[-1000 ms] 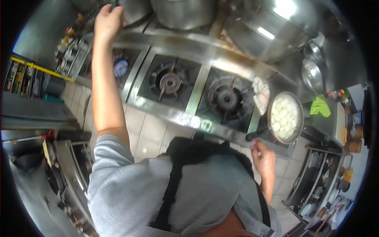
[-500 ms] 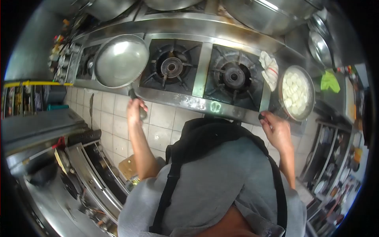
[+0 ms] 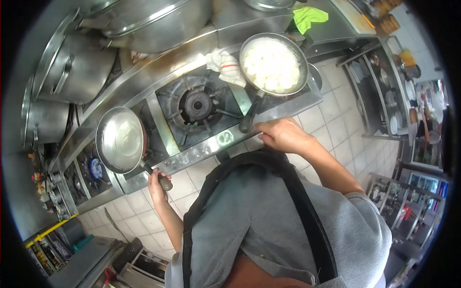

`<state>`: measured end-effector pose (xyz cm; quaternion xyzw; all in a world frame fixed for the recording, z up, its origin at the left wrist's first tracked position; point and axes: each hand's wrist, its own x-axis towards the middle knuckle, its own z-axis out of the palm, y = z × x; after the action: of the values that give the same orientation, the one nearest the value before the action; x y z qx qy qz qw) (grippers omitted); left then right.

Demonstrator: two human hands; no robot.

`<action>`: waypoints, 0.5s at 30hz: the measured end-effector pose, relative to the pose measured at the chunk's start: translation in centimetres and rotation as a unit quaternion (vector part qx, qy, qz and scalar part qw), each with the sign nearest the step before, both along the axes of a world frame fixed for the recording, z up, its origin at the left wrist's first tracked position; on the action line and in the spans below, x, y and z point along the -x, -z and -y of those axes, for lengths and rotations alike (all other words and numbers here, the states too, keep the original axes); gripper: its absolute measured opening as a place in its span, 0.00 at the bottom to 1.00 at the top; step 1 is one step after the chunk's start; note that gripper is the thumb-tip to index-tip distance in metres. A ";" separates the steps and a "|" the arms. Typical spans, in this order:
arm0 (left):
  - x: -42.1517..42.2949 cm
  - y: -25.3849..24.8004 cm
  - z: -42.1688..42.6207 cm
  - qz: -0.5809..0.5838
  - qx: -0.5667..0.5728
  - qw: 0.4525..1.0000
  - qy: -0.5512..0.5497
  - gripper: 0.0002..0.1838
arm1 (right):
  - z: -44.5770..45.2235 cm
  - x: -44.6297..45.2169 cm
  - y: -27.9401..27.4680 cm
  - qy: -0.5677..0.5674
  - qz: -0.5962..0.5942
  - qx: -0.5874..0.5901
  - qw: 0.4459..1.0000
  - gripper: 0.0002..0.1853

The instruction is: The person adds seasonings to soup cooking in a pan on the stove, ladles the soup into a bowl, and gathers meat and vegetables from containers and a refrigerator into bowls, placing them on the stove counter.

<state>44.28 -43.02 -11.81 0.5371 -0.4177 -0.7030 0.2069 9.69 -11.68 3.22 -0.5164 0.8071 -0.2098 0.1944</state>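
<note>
My left hand (image 3: pixel 157 186) is closed round the dark handle of a frying pan (image 3: pixel 120 156) at the left of the stove. Its inside shines, with a pale patch near the middle that could be food or a reflection. On the right, my right hand (image 3: pixel 285 135) has its fingers bent against the end of another frying pan's black handle (image 3: pixel 251 113); part of that grip is hidden. This second frying pan (image 3: pixel 245 54) is full of pale slices (image 3: pixel 272 67), overexposed in the light. A white cloth with a red stripe (image 3: pixel 228 68) lies beside it.
Between the pans is an unlit burner (image 3: pixel 198 104). A blue flame (image 3: pixel 96 169) burns at the far left. Big metal pots (image 3: pixel 79 67) stand behind the stove. A bright green cloth (image 3: pixel 309 18) lies at the back right, and shelving (image 3: pixel 367 91) stands to the right.
The view has swung to the right, so both pans appear further left. The left pan looks more tilted. The right pan's handle now shows in full, and a blue flame has come into view.
</note>
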 end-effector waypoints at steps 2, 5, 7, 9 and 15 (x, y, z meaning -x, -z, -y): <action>1.1 0.0 -0.2 0.055 0.091 0.991 -0.084 0.23 | -2.8 1.7 0.2 0.019 0.012 -0.076 0.997 0.14; -0.7 3.4 1.5 0.212 0.411 0.880 -0.106 0.29 | -8.6 4.4 2.7 0.069 0.008 -0.046 0.997 0.15; 4.8 -2.2 -1.5 0.229 0.488 0.836 -0.100 0.28 | -12.2 6.3 2.6 0.091 0.003 -0.041 0.995 0.15; 11.6 -5.3 -4.1 0.151 0.484 0.860 -0.059 0.23 | -15.9 8.3 3.0 0.131 -0.021 -0.028 0.991 0.15; 35.2 -12.8 -14.3 0.054 0.630 0.768 0.101 0.07 | -25.9 12.0 2.3 0.284 0.012 -0.024 0.958 0.14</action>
<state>9.05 -28.72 1.01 0.2782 -0.8292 -0.2682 0.4038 -2.29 14.21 0.92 -0.2582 0.9229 -0.2437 0.1488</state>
